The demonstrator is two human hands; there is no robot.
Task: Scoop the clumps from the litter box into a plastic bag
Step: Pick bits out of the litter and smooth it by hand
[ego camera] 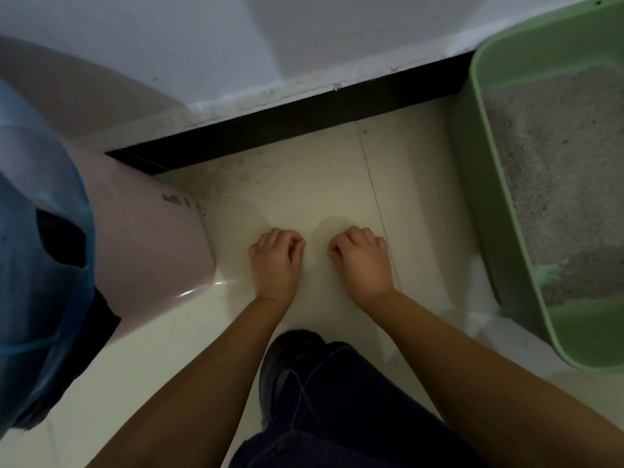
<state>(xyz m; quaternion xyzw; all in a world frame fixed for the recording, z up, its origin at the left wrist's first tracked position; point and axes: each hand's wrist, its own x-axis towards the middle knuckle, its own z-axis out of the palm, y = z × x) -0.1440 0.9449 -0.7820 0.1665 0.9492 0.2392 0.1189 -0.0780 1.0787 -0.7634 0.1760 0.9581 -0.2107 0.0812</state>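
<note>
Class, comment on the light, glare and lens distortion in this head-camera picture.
Head view: dim, uneven light, forearms dark, soft shadows ahead of both hands on the pale tiled floor; a small glare streak on the pink plastic bin; wide-angle bending curves the green plastic litter box.

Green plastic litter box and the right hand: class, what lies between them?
In the head view, only bare cream floor tile separates the right hand from the green plastic litter box.

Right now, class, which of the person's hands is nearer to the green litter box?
Right. The right hand hangs over the floor tiles just beside the green litter box; the left hand is farther off, on the right hand's far side.
</note>
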